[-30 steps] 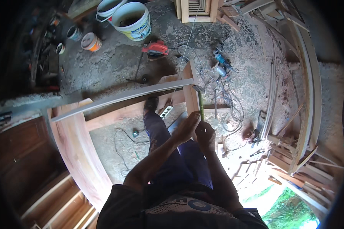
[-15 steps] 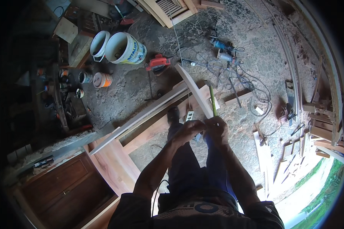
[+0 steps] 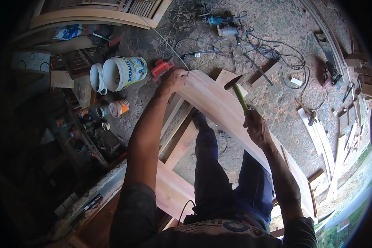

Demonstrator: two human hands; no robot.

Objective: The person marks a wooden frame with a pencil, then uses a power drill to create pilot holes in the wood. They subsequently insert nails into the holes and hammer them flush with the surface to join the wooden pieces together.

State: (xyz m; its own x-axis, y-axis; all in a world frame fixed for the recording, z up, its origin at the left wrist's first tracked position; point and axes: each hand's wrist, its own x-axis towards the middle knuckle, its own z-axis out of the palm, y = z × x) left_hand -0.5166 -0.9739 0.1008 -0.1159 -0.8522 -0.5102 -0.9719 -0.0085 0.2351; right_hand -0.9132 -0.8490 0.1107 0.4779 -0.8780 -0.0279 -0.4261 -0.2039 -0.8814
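My left hand (image 3: 173, 82) reaches forward and grips the far left end of a long pale wooden board (image 3: 235, 111). The board lies at a slant across the view, from that hand down to the lower right, passing over my legs. My right hand (image 3: 258, 128) is closed round the green handle of a hammer (image 3: 240, 96). The hammer's dark head points up and left, above the board's right side; whether it touches the wood I cannot tell. Just beyond my left hand sits a red power planer (image 3: 162, 68).
White buckets (image 3: 126, 74) and paint cans (image 3: 119, 108) stand at left. Blue power tools (image 3: 223, 20) lie among tangled cables (image 3: 273, 51) on the floor ahead. Wooden frame pieces (image 3: 182, 144) lie under the board. Wood strips (image 3: 316, 136) lie at right, a louvred frame (image 3: 99, 12) at far left.
My hands were close together at the board's near end and are now apart. My left hand has moved forward to its far end. The board shows broader, and the view has shifted.
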